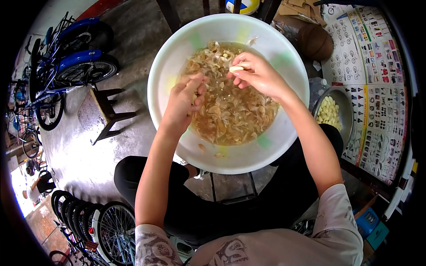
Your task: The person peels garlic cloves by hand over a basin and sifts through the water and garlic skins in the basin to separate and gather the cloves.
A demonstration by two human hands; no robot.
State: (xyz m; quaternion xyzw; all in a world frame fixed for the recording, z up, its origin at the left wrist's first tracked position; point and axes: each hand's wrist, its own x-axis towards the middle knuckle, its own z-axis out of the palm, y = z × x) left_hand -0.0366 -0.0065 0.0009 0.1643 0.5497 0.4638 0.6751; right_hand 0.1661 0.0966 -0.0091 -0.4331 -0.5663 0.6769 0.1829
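Observation:
A wide white plastic basin holds brownish water with many loose garlic skins floating in it. Above the far part of the water, my right hand pinches a pale peeled garlic clove between thumb and fingers. My left hand is curled over the basin's left side, its fingers bent inward around pale garlic cloves that show only in part. The two hands are apart, both higher than the soaking skins. To the right, a metal bowl contains several peeled garlic cloves.
A table covered with printed sheets stands at the right, near a brown ball. On the left are a small wooden stool, blue-fendered bicycles and a row of tires. My knees flank the basin.

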